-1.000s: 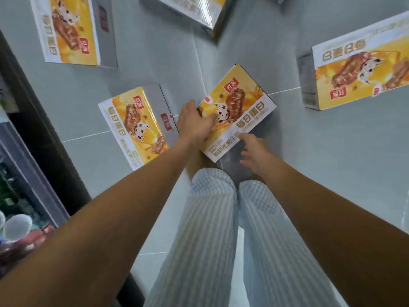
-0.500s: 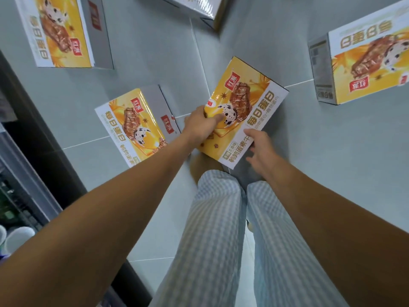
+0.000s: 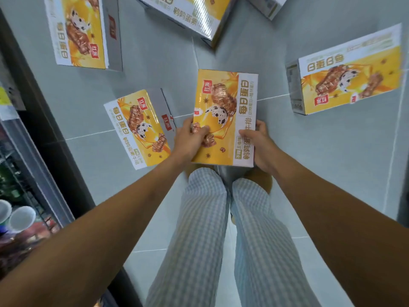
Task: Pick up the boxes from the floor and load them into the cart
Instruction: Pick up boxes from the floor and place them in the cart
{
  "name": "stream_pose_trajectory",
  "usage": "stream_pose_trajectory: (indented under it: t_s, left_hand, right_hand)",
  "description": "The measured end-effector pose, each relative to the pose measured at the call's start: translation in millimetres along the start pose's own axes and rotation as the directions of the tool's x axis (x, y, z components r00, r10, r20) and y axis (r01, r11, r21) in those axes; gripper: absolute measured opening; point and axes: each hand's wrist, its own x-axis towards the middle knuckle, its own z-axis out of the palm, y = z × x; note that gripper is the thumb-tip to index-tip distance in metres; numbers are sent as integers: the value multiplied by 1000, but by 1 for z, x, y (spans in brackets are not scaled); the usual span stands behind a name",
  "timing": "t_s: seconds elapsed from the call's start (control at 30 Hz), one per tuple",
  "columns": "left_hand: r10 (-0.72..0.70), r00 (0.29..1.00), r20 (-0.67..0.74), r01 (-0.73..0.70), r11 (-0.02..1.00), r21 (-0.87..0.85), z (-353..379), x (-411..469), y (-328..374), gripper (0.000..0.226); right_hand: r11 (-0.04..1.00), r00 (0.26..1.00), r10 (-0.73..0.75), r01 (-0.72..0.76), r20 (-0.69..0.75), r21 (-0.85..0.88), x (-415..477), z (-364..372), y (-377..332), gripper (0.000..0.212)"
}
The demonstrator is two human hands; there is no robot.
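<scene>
I count six boxes, all with the same yellow-and-white print. One, the held box [image 3: 223, 103], is in the middle of the frame with its printed face toward me. The left hand [image 3: 190, 140] grips its near left edge with the thumb laid over the face, and the right hand [image 3: 259, 147] grips the near right edge the same way, so both hands are clenched on it. The other five lie on the grey tiled floor [image 3: 332, 162]: the nearest box [image 3: 137, 127] just left of the held one, the upper-left box [image 3: 79, 32], the top box [image 3: 186, 12] at top centre, the corner box [image 3: 267, 5], only partly in frame at the top edge, and the right box [image 3: 349, 74] at the right. Two checked trouser legs [image 3: 205, 240] fill the lower middle. Along the left edge runs a shelf [image 3: 33, 151]. It holds two white round lids [image 3: 22, 218] at lower left and blurred goods I cannot make out.
</scene>
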Motion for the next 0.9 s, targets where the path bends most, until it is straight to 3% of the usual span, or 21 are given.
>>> stream_pose_trajectory:
  t_s: [0.2,0.6,0.77,0.9]
  left_hand:
    - [29,998,56,-10,952,-307,-35,-58,20,40]
    - [119,987,-107,-156,868,-471,-72,-255,54,59]
    - [119,978,-171,-198,790,-580,-79,-348,40,66]
    - [84,971,-223,-214,718,-662,-83,-417,11,72]
  right_hand:
    - [996,993,-75,79,88,-46,-65,16,-40,34]
    - [907,955,-194,262,225,-328,-256,23,-98,40]
    - [853,932,-221,327,286,-407,-347,22,-86,50]
    - [785,908,-233,386,347,-485,-405,27,-65,45]
